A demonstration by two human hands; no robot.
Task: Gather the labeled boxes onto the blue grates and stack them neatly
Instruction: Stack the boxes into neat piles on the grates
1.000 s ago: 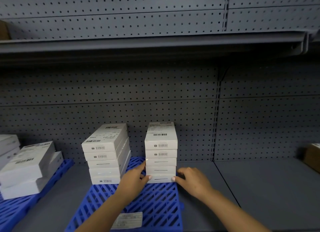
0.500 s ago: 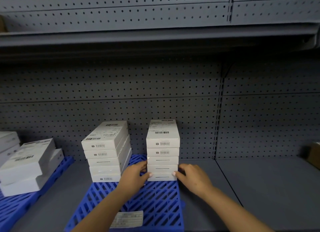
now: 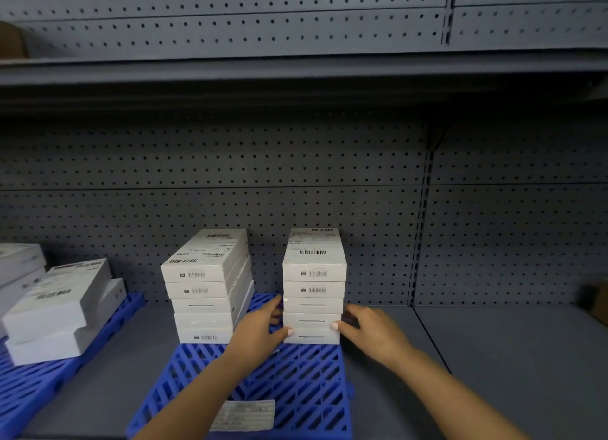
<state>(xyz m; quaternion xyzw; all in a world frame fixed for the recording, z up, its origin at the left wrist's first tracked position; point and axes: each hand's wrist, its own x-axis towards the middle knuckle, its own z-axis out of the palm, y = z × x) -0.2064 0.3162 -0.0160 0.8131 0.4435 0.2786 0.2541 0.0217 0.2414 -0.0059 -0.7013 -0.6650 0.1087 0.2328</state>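
I have my left hand (image 3: 260, 327) on the left side of the right-hand stack of white labeled boxes (image 3: 313, 288) and my right hand (image 3: 371, 332) on its right side, both low down, against the bottom two or three boxes. My fingers on each hand are spread apart and pressed flat to the box sides, thumbs on the front corners; they clasp the stack between the two palms and close round nothing. The stack, five boxes high, stands at the back right of the middle blue grate (image 3: 296, 383), on the grey shelf (image 3: 493, 357). A second five-box stack (image 3: 205, 291) stands just beside it on the left, turned a little askew.

This looks to me like squaring-up. To do it well I should press evenly from both sides, so the lower boxes line up under the upper ones without the top tipping, then run my palms upward along the sides. The left stack probably wants turning parallel afterwards. More boxes (image 3: 59, 308) lie loosely piled on the far-left blue grate (image 3: 39, 383).
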